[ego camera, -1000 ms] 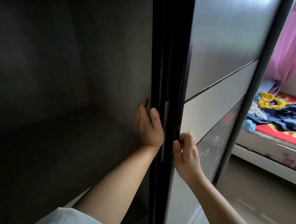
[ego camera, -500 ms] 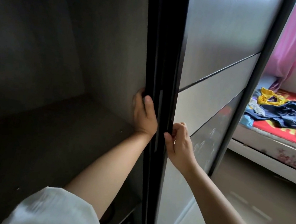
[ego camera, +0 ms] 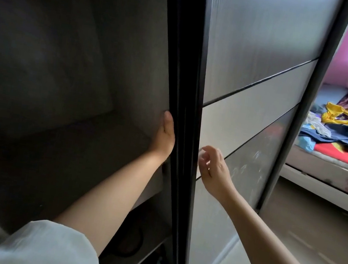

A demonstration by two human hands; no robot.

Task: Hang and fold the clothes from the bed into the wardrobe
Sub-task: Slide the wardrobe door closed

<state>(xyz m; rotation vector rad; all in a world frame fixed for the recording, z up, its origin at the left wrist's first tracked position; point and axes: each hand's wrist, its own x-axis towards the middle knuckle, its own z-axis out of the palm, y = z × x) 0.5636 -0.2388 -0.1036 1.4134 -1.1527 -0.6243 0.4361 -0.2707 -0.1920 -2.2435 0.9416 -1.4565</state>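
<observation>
A: Which step was that? The wardrobe point(ego camera: 67, 84) stood open on its left side, dark and bare on the shelf point(ego camera: 56, 159). So prob. the door-opening step, w/ no garment touched yet.

B: Agreed. The left hand point(ego camera: 165, 137) lay flat against the inner edge of the sliding door point(ego camera: 246, 111), fingers straight, thumb up, gripping nothing. The right hand point(ego camera: 210, 166) hung just off the door's front, fingers loosely curled and holding nothing (a bit blurred, so contact w/ the panel couldn't be told).

A: And the clothes?

B: The clothes point(ego camera: 346, 132) sat in a heap on the bed point(ego camera: 330, 168), well apart from both hands, off to the right past the door frame: a dark blue piece, a yellow one, something pale.

A: So the next move called for turning right and walking over to the bed.

B: Yes, imo. The floor point(ego camera: 302, 237) between door and bed looked open enough to pass. The door's far edge stuck out toward that path, so an elbow could catch it. The shelf had room for folded things; no rail or hangers showed in view.
</observation>
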